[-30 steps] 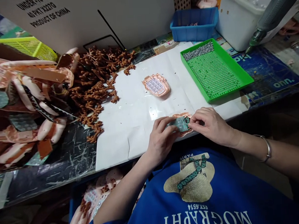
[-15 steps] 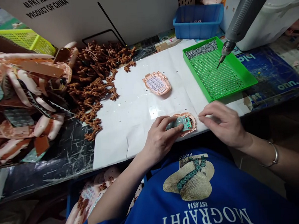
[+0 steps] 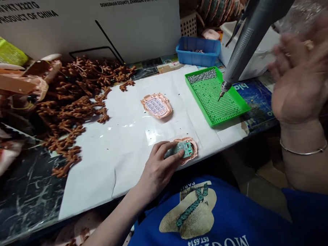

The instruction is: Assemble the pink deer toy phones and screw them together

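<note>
My left hand [image 3: 158, 165] grips a pink plastic shell [image 3: 195, 150] at the front edge of the white work surface. Its thumb and fingers press on a green circuit board [image 3: 187, 148] inside that shell; the palm hides the rest. Raised at the right, my right hand [image 3: 295, 82] is blurred, its fingers apart and nothing visible in them. To its left hangs a grey electric screwdriver [image 3: 238, 58], whose bit points down over a green screw tray [image 3: 211, 122]. Another pink piece with a keypad pattern [image 3: 158, 106] lies farther back on the white sheet.
Brown branching plastic parts [image 3: 78, 90] are heaped along the left. Pink casings [image 3: 18, 82] pile up beyond them. At the back stand a large printed carton [image 3: 138, 30], a blue bin [image 3: 199, 56] and a white tub [image 3: 259, 57].
My right hand has left the pink shell's side and risen to the far right, its fingers opening. My left hand still holds the shell. The camera view has turned to the right.
</note>
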A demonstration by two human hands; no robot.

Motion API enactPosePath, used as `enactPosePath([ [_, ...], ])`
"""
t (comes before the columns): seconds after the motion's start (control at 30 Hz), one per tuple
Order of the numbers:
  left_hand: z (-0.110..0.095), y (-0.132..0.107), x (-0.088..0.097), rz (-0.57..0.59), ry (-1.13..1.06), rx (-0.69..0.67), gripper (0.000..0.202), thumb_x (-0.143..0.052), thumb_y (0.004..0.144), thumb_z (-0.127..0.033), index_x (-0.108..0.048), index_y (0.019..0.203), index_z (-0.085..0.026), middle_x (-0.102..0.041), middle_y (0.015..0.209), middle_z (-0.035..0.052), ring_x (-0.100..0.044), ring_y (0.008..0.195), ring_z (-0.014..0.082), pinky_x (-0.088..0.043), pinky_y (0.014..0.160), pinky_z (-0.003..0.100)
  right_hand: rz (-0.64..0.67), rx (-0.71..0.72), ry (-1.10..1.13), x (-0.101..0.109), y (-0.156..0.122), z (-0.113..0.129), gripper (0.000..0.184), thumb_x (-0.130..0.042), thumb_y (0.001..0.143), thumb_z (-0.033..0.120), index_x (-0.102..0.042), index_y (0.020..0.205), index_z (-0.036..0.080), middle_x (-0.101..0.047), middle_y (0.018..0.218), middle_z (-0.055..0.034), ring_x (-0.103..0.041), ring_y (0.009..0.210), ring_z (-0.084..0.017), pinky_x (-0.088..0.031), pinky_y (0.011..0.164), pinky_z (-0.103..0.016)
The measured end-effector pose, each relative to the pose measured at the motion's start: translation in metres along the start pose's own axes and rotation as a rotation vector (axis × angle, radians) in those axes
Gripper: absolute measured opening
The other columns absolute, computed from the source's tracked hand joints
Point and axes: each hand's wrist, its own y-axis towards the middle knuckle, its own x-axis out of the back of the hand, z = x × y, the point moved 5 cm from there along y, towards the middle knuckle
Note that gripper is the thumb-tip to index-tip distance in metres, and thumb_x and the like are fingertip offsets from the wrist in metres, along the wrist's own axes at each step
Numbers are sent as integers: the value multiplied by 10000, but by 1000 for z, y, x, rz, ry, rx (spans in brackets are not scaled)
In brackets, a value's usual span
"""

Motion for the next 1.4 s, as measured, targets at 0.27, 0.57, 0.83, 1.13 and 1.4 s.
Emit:
enactPosePath([
  [0.27,-5,9,-11,-39,43,6,358,-633,905,-109,-618,1236,-244,-585,1280,123,-519,1160,260,-559,886,454,55,125,99,-25,14,5,434,-678,843,562,-569,1222,382,-657,1216,-37,-609,1108,-198,-512,881,-354],
  [0.57,-14,31,-25,-31,20,2,320,-610,915,-106,-610,1220,-199,-589,1259,157,-521,1143,278,-568,862,475,93,76,184,-48,12,6,394,-740,715,368,-587,1073,303,-553,791,19,-560,596,-145,-489,584,-343],
  [0.83,-11,28,-22,14,29,24,363,-633,894,-101,-623,1243,-200,-571,1309,155,-514,1194,297,-556,913,480,29,-86,185,-64,-15,-10,387,-755,744,551,-570,1012,341,-504,646,47,-449,455,-141,-393,443,-334],
  [1.13,-12,29,-22,6,23,43,354,-621,906,-124,-625,1244,-227,-594,1297,142,-532,1196,294,-562,910,476,-22,-101,121,-64,-18,-24,404,-710,756,570,-515,1022,337,-484,661,62,-453,461,-124,-407,456,-309],
  [1.4,-14,33,-21,-10,18,26,288,-611,916,-147,-639,1197,-206,-608,1301,153,-543,1166,285,-566,893,466,-31,-9,186,-64,-18,-22,330,-752,773,461,-554,975,293,-486,649,60,-463,458,-118,-410,469,-314],
])
